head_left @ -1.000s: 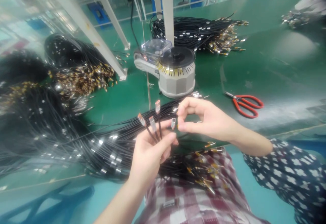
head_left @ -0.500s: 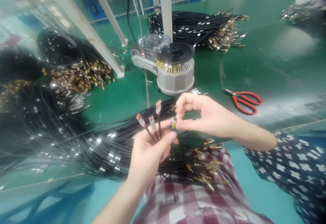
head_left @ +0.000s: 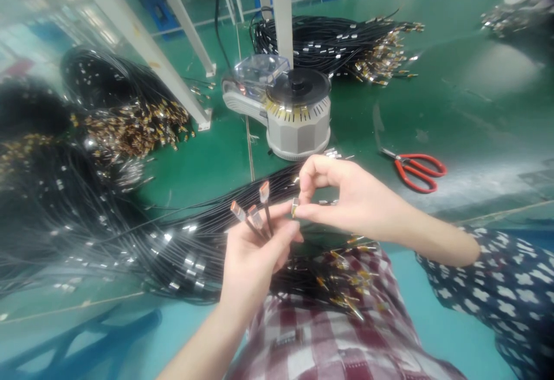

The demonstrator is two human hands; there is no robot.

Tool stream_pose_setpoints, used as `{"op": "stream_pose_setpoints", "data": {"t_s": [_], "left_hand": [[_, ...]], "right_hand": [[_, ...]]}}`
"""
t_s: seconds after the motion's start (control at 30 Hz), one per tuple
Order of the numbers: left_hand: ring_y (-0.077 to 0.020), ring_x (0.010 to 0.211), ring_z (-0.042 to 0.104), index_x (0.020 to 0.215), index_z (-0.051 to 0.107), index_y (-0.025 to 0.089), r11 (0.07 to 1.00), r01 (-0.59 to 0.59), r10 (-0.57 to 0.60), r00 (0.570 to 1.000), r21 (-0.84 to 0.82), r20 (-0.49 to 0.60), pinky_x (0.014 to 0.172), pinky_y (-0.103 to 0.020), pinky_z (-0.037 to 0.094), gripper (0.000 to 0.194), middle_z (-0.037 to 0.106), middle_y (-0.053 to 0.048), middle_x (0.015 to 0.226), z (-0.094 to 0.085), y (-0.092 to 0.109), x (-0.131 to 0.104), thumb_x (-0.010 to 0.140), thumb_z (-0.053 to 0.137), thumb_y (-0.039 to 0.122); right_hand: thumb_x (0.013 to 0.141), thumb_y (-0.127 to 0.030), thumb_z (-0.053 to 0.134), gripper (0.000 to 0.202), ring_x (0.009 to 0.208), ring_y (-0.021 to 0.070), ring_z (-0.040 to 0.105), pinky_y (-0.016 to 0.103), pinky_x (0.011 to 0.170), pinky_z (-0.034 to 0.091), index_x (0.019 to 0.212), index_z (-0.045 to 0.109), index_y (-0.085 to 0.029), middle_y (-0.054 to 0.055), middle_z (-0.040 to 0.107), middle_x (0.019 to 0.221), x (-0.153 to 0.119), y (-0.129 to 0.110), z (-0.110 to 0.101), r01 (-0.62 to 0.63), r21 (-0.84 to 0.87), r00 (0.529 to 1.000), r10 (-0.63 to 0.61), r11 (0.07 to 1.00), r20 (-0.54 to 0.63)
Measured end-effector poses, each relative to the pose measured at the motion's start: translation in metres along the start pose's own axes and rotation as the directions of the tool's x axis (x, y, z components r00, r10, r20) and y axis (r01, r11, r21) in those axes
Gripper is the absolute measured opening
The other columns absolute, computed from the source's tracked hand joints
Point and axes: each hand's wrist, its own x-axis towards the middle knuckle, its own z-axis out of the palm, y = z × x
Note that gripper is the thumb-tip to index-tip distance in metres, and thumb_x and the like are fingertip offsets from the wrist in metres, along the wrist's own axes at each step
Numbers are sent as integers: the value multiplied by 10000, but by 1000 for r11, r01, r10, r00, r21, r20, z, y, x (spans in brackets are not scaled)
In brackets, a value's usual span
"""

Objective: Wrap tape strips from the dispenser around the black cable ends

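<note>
Several black cables are gripped in my left hand (head_left: 259,253), and three of their orange-tipped USB plugs (head_left: 265,192) stick up past the fingers. To the right, my right hand (head_left: 337,195) pinches a small metal-and-yellow connector (head_left: 295,207) between thumb and fingertip, close to the left fingertips. Whether that connector is on one of the held cables is hard to make out. A thick bundle of black cables (head_left: 190,247) runs beneath both hands, its loose connector ends (head_left: 346,279) lying over the checked apron (head_left: 329,334).
Behind the hands stands a round grey tape dispenser (head_left: 298,129) with a black disc on top. Red-handled scissors (head_left: 418,171) lie to the right. More cable bundles (head_left: 134,126) sit at left, with another bundle (head_left: 329,45) at the back. White posts (head_left: 283,17) rise from the green table (head_left: 454,103).
The plugs in my left hand have tilted and sunk slightly. The small connector in my right fingers has shifted slightly up and left. Both hands stay nearly in place.
</note>
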Motion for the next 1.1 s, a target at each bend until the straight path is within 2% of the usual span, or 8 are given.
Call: {"op": "stream_pose_setpoints", "data": {"t_s": [0.17,0.37,0.47,0.53,0.67,0.87,1.1], "left_hand": [[-23,370,403,910,758,165,999,-32,32,999,-8,-30,377,-161,236,126,650,-12,539,3,1,3,810,733,236],[-11,347,384,875,753,159,999,-40,37,995,-26,-93,376,-167,213,104,663,-14,564,5,4,4,803,727,230],[-13,343,388,889,745,160,998,-50,44,992,-49,-119,374,-162,216,115,668,-15,567,5,5,4,795,728,225],[-13,340,391,897,739,160,997,-61,53,989,-56,-140,373,-156,215,122,670,-16,564,5,6,4,790,729,219],[-18,342,392,886,734,153,997,-54,46,991,-64,-123,362,-148,213,121,652,-8,544,6,8,4,788,732,224],[-23,353,385,911,690,148,997,-32,24,994,-75,-108,371,-145,252,183,646,-3,551,5,7,5,774,750,253],[-19,370,367,777,613,151,992,94,-100,993,-86,-67,383,-151,246,231,631,11,554,1,6,4,689,816,216]], "right_hand": [[775,-146,666,171,816,166,651,304,775,470,831,516,-209,-27,654,794,-3,-1,1,20,-41,1000,-20,999,6],[840,-264,627,134,902,203,666,348,824,496,868,511,-204,30,690,882,-4,10,4,-98,240,995,100,966,3],[849,-284,610,121,946,204,658,368,884,493,895,552,-187,59,696,951,-4,15,10,-81,323,994,100,943,-44],[860,-307,598,140,959,200,647,362,899,487,902,603,-173,66,694,987,-4,17,13,-49,318,994,76,947,-73],[847,-359,634,190,929,204,650,357,891,476,859,679,-175,47,726,934,-6,17,18,-62,289,996,76,955,-37],[782,-216,685,55,859,190,664,333,862,477,751,689,-171,29,735,851,-6,15,19,-7,256,997,27,967,-75],[780,-225,696,73,847,190,655,336,858,480,735,694,-167,40,722,844,-4,13,14,-41,265,997,56,963,-50]]}}
